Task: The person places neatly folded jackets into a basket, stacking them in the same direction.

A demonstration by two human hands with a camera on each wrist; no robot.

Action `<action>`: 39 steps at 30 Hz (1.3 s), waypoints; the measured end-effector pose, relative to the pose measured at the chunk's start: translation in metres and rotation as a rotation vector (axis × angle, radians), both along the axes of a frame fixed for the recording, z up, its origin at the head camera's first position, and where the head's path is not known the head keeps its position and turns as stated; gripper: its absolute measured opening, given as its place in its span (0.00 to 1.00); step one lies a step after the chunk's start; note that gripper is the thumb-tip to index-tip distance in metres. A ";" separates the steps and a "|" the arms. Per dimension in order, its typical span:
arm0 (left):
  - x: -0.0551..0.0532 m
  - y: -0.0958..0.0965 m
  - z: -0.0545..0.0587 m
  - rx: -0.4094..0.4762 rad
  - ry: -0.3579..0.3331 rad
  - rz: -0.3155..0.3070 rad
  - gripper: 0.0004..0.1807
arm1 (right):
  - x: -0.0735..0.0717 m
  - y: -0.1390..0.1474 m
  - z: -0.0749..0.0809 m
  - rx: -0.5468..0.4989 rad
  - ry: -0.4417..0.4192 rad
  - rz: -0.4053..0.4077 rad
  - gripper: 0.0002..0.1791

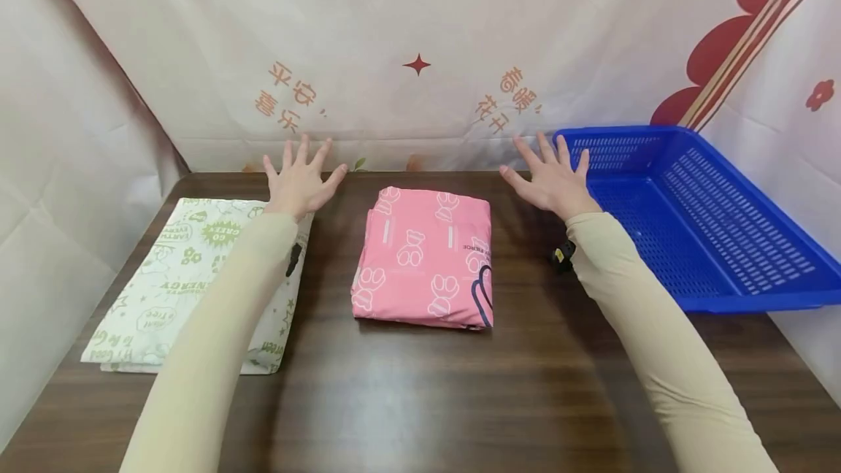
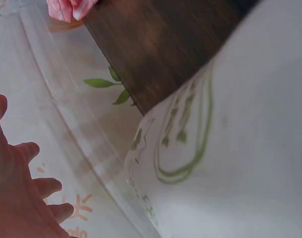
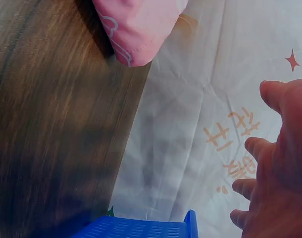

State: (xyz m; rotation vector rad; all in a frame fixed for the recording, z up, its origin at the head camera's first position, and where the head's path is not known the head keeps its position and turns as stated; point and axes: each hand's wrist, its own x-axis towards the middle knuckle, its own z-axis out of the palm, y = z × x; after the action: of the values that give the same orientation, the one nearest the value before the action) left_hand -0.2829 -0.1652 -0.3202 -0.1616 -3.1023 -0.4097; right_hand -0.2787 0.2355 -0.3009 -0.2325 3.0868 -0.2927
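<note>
Fingers spread, my left hand (image 1: pixel 298 185) is held over the far end of a folded white cloth (image 1: pixel 190 268) with green print. In the left wrist view that cloth (image 2: pixel 240 148) fills the right side, and the left hand (image 2: pixel 22 183) has nothing in it. My right hand (image 1: pixel 550 179), also spread and holding nothing, is beside the near left corner of a blue plastic basket (image 1: pixel 775 239). Between the two hands a folded pink cloth (image 1: pixel 420 261) with white outline figures lies on the table. Its edge (image 3: pixel 141 29) shows at the top of the right wrist view.
The brown wooden table (image 1: pixel 407 393) runs back to a printed white curtain (image 1: pixel 394 13), with more curtain at both sides. The slotted basket stands at the right and overhangs toward the side curtain. A small black device (image 1: pixel 562 255) sits at the right wrist.
</note>
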 end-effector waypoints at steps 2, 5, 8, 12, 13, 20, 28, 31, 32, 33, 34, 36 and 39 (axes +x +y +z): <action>-0.001 0.002 -0.001 -0.008 -0.010 -0.006 0.43 | 0.000 0.000 -0.001 -0.006 -0.007 0.001 0.45; -0.002 0.005 -0.003 -0.016 -0.026 -0.011 0.42 | 0.001 0.000 -0.003 -0.008 -0.018 0.001 0.45; -0.001 0.007 -0.006 0.001 -0.030 -0.021 0.42 | 0.001 -0.001 -0.005 -0.011 -0.014 0.007 0.46; 0.003 0.015 -0.012 0.066 -0.077 -0.062 0.42 | 0.004 -0.006 -0.009 -0.031 -0.026 0.026 0.45; 0.005 0.018 -0.014 0.091 -0.096 -0.076 0.42 | 0.005 -0.008 -0.011 -0.040 -0.037 0.037 0.44; 0.018 0.039 -0.021 0.299 -0.219 -0.175 0.39 | 0.018 -0.021 -0.025 -0.123 -0.087 0.125 0.41; 0.031 0.049 -0.029 0.464 -0.337 -0.249 0.37 | 0.033 -0.024 -0.037 -0.158 -0.162 0.173 0.40; 0.037 0.047 -0.033 0.460 -0.358 -0.286 0.38 | 0.038 -0.023 -0.043 -0.158 -0.178 0.184 0.41; 0.038 0.046 -0.034 0.453 -0.359 -0.299 0.38 | 0.040 -0.022 -0.046 -0.156 -0.181 0.189 0.42; 0.040 0.045 -0.036 0.443 -0.357 -0.311 0.38 | 0.042 -0.022 -0.048 -0.154 -0.183 0.195 0.42; 0.042 0.044 -0.037 0.443 -0.354 -0.325 0.38 | 0.044 -0.021 -0.051 -0.153 -0.181 0.205 0.42; 0.045 0.042 -0.040 0.448 -0.358 -0.352 0.39 | 0.049 -0.020 -0.056 -0.150 -0.171 0.226 0.43; 0.049 0.037 -0.042 0.471 -0.392 -0.400 0.44 | 0.055 -0.020 -0.063 -0.167 -0.158 0.254 0.42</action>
State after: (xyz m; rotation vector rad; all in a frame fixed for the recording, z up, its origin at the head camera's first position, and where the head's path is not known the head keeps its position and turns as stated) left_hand -0.2340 -0.1281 -0.3626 -0.7808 -3.2013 -1.3048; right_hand -0.2240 0.2159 -0.3634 -0.5711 2.8370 -0.5298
